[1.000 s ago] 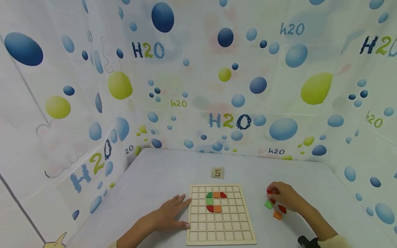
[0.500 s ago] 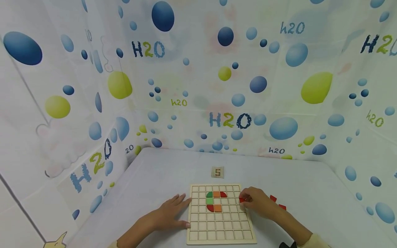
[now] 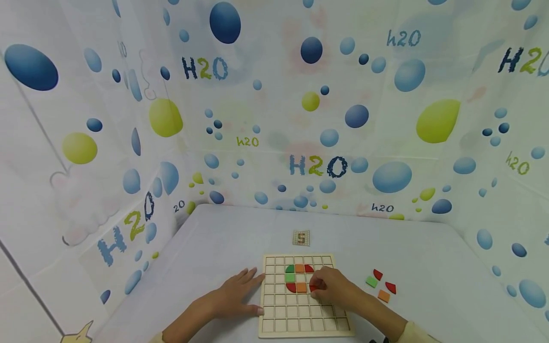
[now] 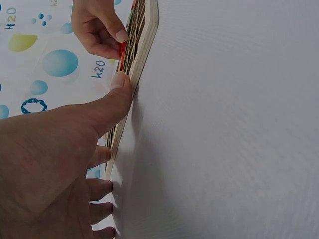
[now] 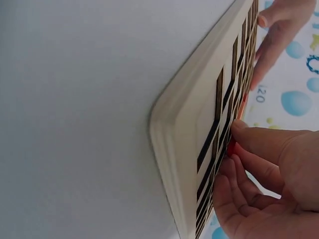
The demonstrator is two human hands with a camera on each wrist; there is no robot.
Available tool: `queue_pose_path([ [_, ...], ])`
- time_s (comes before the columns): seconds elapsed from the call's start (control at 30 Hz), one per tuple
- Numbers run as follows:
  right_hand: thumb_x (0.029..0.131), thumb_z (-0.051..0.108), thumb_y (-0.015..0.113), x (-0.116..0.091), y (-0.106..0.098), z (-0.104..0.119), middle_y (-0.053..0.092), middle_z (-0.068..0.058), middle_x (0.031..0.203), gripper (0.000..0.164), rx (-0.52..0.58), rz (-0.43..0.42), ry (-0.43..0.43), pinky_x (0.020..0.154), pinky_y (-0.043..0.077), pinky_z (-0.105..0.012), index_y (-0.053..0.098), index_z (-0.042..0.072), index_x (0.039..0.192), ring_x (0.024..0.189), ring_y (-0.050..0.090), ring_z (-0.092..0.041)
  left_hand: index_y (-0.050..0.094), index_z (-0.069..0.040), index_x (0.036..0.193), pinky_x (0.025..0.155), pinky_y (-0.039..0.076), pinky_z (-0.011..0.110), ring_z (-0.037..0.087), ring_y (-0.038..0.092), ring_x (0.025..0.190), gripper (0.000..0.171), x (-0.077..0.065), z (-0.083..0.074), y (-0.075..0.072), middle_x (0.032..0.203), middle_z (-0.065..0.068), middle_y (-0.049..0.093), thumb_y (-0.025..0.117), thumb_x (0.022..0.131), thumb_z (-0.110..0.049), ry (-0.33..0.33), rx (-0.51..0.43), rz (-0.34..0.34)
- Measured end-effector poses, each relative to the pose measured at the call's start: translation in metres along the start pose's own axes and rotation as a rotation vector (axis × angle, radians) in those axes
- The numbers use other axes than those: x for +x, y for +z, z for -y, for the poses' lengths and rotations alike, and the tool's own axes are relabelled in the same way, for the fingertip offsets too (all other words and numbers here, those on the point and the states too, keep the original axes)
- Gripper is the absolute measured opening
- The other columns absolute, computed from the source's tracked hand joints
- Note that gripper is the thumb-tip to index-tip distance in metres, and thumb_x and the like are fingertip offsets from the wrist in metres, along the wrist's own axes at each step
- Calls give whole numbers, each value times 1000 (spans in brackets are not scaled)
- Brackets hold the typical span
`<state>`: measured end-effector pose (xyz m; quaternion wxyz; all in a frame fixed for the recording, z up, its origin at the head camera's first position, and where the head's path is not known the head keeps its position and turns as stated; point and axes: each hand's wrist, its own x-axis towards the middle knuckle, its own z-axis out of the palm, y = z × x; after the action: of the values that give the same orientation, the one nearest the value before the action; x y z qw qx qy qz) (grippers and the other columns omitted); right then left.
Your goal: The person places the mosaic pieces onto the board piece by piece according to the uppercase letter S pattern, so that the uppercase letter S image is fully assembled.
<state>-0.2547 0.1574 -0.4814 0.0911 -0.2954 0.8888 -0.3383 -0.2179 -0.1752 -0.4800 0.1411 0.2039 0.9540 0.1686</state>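
Note:
A wooden grid board (image 3: 291,312) lies on the white table. My left hand (image 3: 233,296) rests beside it with fingers spread, thumb and forefinger touching its left edge. My right hand (image 3: 336,288) pinches a red quarter-circle tile (image 5: 231,148) between thumb and fingers, over the grid just right of a placed orange square tile (image 3: 301,287); the fingers hide much of the held tile. Also set in the grid are a green quarter-circle (image 3: 289,268), another orange square (image 3: 299,268), a red quarter-circle (image 3: 308,268), a light green square (image 3: 290,277) and a second red quarter-circle (image 3: 291,287).
Right of the board lie loose tiles: two red quarter-circles, one farther back (image 3: 377,274), a green square (image 3: 371,281) and an orange square (image 3: 383,296). Behind the board sits a small pattern card (image 3: 301,238). A printed curtain (image 3: 274,119) surrounds the table.
From the loose tiles, my right hand has carried a red quarter-circle tile leftward over the board to beside the lower orange square. My left hand stays at the board's edge.

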Motion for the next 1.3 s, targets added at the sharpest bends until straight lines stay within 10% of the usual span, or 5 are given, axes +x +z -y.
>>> queue_pose_path([
  [1.3,97,8,76,4,-1,10,57,2,96,13,-33,44,-27,71,46,-23,66,16,94,84,50,-7,38,-19,164,122,28,69,47,25,158,94,-2,-1,0,172,18,30,72,91,-66,4,-12,-16],
])
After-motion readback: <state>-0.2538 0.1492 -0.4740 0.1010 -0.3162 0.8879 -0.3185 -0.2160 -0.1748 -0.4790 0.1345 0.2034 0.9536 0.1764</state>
